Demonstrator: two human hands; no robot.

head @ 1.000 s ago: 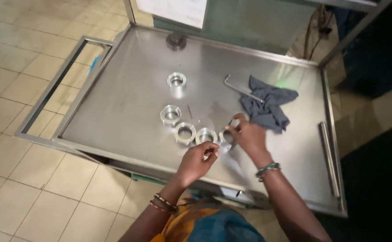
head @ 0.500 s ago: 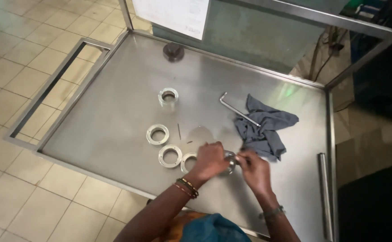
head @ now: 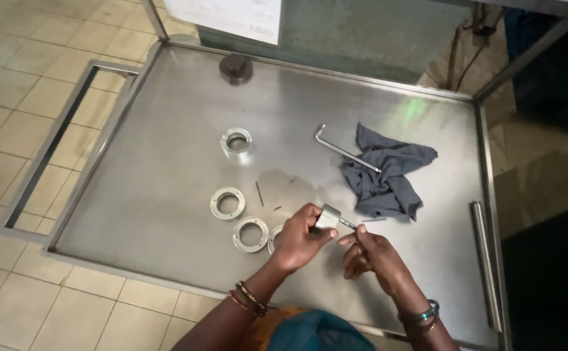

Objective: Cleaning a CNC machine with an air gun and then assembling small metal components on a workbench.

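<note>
My left hand grips a small silver metal cylinder just above the steel tray. My right hand pinches a thin metal pin that points into the cylinder's end. Three flat metal rings lie at the left of my hands: one ring, a second ring, and a third ring partly hidden under my left hand. A taller ring-shaped piece stands farther back.
A crumpled grey cloth lies to the right with a bent hex key resting on its edge. A dark round knob sits at the back. A steel rod lies along the right rim. Tiled floor surrounds the tray.
The hands have lifted the cylinder off the row of rings and brought it closer. The right hand now holds the thin pin at its end. The camera has moved nearer.
</note>
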